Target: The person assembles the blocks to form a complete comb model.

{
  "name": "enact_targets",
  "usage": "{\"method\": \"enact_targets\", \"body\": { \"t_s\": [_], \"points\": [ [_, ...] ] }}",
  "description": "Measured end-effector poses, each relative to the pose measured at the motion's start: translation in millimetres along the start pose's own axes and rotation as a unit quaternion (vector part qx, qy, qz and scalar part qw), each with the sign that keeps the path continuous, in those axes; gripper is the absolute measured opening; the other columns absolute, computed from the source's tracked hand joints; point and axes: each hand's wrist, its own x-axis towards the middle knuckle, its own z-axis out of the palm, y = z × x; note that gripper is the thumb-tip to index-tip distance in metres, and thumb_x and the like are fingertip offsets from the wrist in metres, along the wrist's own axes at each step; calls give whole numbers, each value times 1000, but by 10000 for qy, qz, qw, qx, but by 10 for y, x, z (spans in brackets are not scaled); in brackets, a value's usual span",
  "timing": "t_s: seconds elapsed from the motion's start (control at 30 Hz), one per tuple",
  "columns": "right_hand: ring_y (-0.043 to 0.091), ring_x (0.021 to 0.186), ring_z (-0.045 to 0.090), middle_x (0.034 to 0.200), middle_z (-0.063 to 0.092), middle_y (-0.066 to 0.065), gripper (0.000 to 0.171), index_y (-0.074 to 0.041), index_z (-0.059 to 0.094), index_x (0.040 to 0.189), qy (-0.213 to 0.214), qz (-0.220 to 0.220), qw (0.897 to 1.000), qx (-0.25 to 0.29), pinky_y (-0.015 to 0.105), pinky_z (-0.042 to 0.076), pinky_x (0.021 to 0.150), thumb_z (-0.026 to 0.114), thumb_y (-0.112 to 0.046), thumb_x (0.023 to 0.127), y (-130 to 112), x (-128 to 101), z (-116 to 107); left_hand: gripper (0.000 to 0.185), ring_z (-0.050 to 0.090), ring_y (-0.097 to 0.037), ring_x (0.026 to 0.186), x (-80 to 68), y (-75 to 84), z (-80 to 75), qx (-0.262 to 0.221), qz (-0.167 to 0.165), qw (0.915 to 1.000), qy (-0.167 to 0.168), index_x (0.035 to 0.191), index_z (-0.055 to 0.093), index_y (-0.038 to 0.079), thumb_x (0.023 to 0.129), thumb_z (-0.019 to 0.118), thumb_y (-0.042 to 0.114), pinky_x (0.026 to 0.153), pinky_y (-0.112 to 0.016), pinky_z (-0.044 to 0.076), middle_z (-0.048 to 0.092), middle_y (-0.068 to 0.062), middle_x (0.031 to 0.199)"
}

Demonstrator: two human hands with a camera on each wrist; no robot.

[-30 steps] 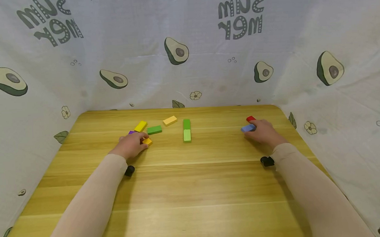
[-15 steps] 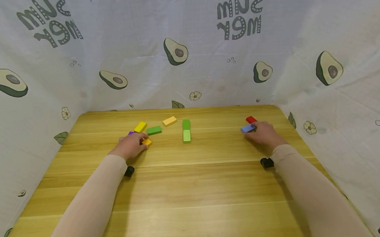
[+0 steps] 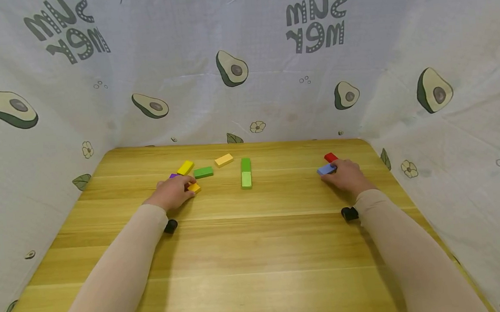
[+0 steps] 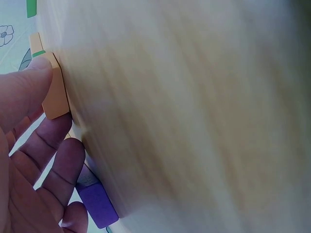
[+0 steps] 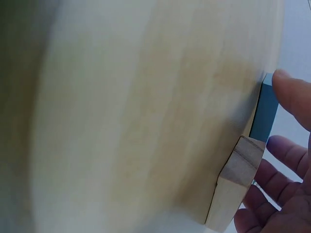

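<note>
- White cloth printed with avocados hangs behind and beside a wooden table seen from above.
- 2 arms in pale sleeves reach forward over the table, well apart from each other.
- The left hand rests on the table left of centre. Its thumb and fingers pinch a small orange block; the left wrist view shows the thumb tip pressed on the block's edge.
- A purple block lies just behind that hand, near the fingers.
- The right hand rests near the far right of the table. Its fingers curl around a blue block; the right wrist view shows a fingertip on the block's upper end.
- A plain wooden block shows just beside the blue one in the right wrist view.
- A red block lies just behind the blue block.
- Between the hands lie a yellow block, a dark green block, a pale orange block, and 2 green blocks end to end.
</note>
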Motion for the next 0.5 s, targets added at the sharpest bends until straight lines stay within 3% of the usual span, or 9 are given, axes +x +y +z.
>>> {"method": "enact_targets", "body": {
  "t_s": [0.5],
  "points": [
    [42,103,44,121,49,28,62,4,45,128,77,14,9999,-96,56,38,89,59,-39,87,2,41,19,35,55,-24,111,-13,-3,-1,-55,-51,10000,6,121,56,21,89,61,35,94,-52,30,63,0,114]
  ]
}}
